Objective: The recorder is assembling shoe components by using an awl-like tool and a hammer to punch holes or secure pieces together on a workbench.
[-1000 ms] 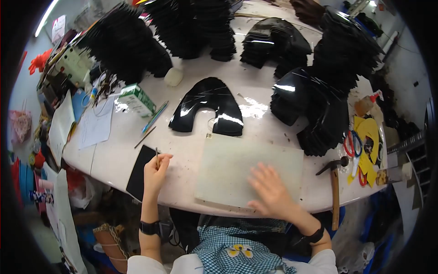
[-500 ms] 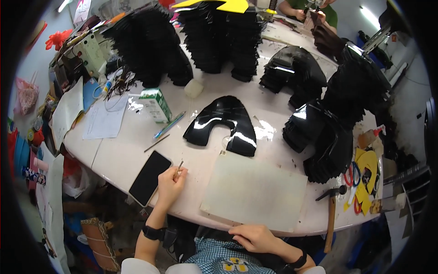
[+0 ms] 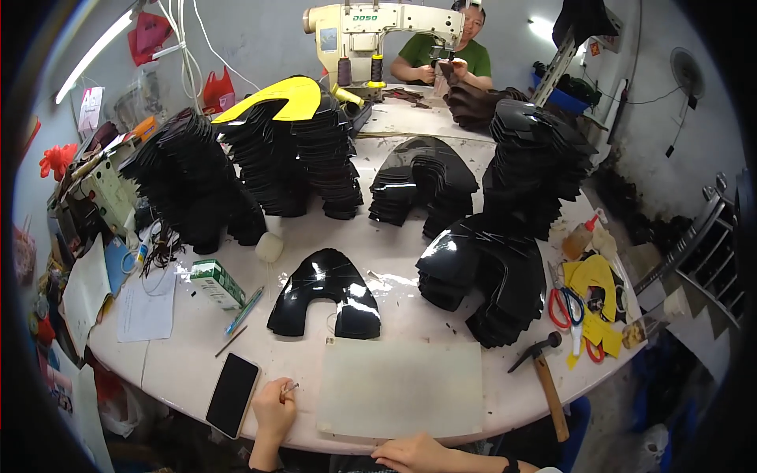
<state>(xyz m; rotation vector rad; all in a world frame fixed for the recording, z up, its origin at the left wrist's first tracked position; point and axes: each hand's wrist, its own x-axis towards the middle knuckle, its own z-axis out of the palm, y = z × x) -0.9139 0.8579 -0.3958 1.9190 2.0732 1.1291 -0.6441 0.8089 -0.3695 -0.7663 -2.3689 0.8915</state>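
My left hand [image 3: 274, 408] rests on the table, its fingers closed around a short, thin stick-like tool [image 3: 290, 387] whose exact kind is too small to make out. A black phone [image 3: 233, 394] lies just left of that hand. My right hand [image 3: 414, 453] is at the table's front edge by the lower edge of a pale rectangular board [image 3: 399, 388]; its fingers reach left, with nothing visible in them. Beyond the board lies a small stack of glossy black U-shaped pieces [image 3: 325, 284].
Tall stacks of black pieces [image 3: 272, 165] stand behind, one topped by a yellow template [image 3: 296, 101]. Right lie a hammer [image 3: 550, 394], scissors [image 3: 566, 309] and yellow scraps [image 3: 591, 284]. Left are a green-white carton [image 3: 217, 284] and pens [image 3: 244, 310]. A person [image 3: 473, 59] works at a sewing machine [image 3: 386, 35].
My view has tilted up and swung right, bringing the sewing machine into sight. Both hands keep nearly the same place at the table, and the thin tool stays in my left hand.
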